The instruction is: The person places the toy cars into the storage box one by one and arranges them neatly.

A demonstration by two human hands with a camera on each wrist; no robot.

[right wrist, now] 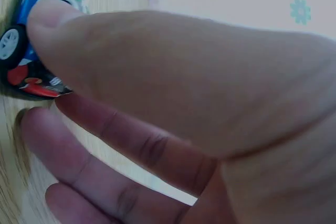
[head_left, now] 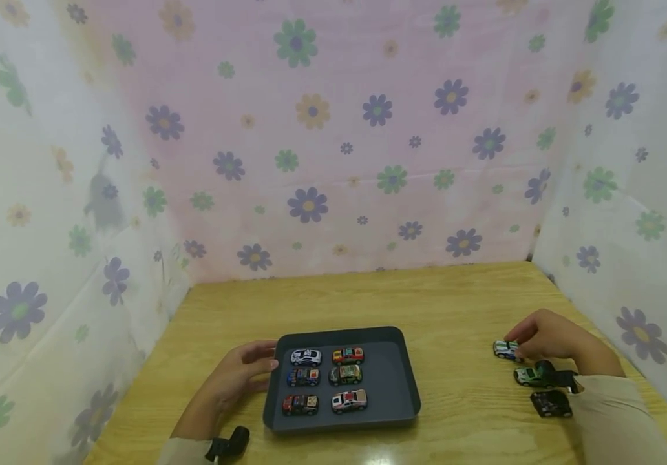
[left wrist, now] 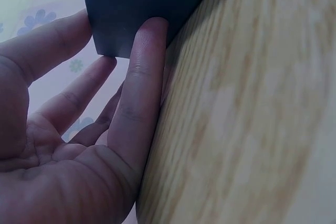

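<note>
The white toy car (head_left: pixel 506 349) with blue and green markings sits on the wooden table (head_left: pixel 461 297) at the right side, well apart from the tray. The right hand (head_left: pixel 545 336) is on it: in the right wrist view the thumb (right wrist: pixel 157 72) lies across the car's body (right wrist: pixel 31 40) with the other fingers (right wrist: pixel 105 145) extended beneath and beside it, but the frames do not show whether the car is pinched or only touched, so the grip cannot be determined. Just behind that hand, nearer the person, a green toy car (head_left: pixel 528 376) and a black toy car (head_left: pixel 551 403) stand on the table in a loose line, partly covered by the wrist strap and sleeve. At the centre of the table lies a dark rectangular tray (head_left: pixel 394 387) holding six toy cars in two columns of three: a white one (head_left: pixel 306 356), a blue one (head_left: pixel 303 376) and a red-black one (head_left: pixel 300 405) on the left, an orange one (head_left: pixel 348 355), a green-brown one (head_left: pixel 346 374) and a white-red one (head_left: pixel 349 400) on the right. The left hand (head_left: pixel 237 378) rests against the tray's left edge with straight, relaxed fingers; the left wrist view shows fingertips (left wrist: pixel 149 35) touching the tray's corner (left wrist: pixel 136 3), not curled round it. Floral-printed fabric (head_left: pixel 310 129) encloses the table on three sides.
</note>
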